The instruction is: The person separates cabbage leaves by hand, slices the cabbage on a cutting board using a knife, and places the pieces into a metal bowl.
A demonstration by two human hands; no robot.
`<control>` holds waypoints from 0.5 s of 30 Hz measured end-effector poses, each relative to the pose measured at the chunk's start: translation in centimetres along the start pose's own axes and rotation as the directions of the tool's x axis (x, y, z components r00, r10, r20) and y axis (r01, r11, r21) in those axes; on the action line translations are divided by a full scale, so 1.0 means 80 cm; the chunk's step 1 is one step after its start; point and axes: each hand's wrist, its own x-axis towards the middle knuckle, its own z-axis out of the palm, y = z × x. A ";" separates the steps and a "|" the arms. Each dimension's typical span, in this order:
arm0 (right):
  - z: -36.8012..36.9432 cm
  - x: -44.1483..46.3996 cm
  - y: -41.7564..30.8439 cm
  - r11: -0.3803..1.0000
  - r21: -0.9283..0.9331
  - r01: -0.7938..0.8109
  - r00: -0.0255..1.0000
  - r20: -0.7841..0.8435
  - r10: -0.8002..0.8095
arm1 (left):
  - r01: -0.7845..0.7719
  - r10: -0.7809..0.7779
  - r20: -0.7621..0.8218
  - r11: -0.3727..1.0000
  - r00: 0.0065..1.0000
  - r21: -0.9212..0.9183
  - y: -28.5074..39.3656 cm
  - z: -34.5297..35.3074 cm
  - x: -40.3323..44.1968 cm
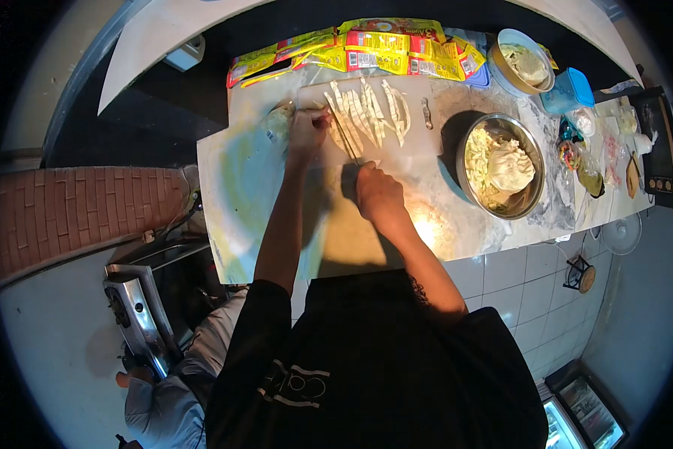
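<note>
My right hand (380,193) grips a knife (344,133) by its handle. The long, narrow blade points away to the upper left, over a pale flat slice of food (342,142). Just left of the blade, my left hand (306,129) has its fingers curled in at the edge of that slice; what they pinch is hidden. Several long pale strips (372,106) lie side by side right of the knife, on a whitish cutting board (419,146). A crumpled clear plastic piece (277,126) sits beside my left wrist.
Yellow-and-red packets (381,61) line the counter's back edge. To the right stand a steel bowl (535,198) with pale chopped food and a whitish lump, another bowl (540,84), and a blue container (568,91). A small metal tool (426,113) lies nearby. Another person (173,396) is at lower left.
</note>
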 end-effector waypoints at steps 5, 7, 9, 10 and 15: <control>0.000 -0.003 0.005 0.998 -0.058 0.012 1.000 -0.013 -0.013 | -0.063 0.063 -0.010 0.993 0.998 -0.099 -0.023 0.012 0.006; -0.004 -0.006 -0.001 0.996 -0.089 -0.028 0.999 0.019 0.030 | -0.060 0.059 -0.012 0.990 0.998 -0.131 -0.036 0.016 0.003; -0.007 -0.002 -0.001 0.997 -0.070 -0.010 1.000 0.017 0.011 | -0.113 0.113 -0.066 0.994 0.991 0.006 -0.036 0.018 0.004; -0.009 0.000 0.000 0.999 -0.054 0.006 1.000 0.008 -0.005 | -0.110 0.110 -0.069 0.994 0.992 0.005 -0.031 0.015 0.002; -0.019 -0.008 0.002 0.994 -0.105 -0.006 0.999 0.031 0.010 | -0.021 0.020 -0.016 0.992 1.000 -0.127 -0.029 0.017 0.008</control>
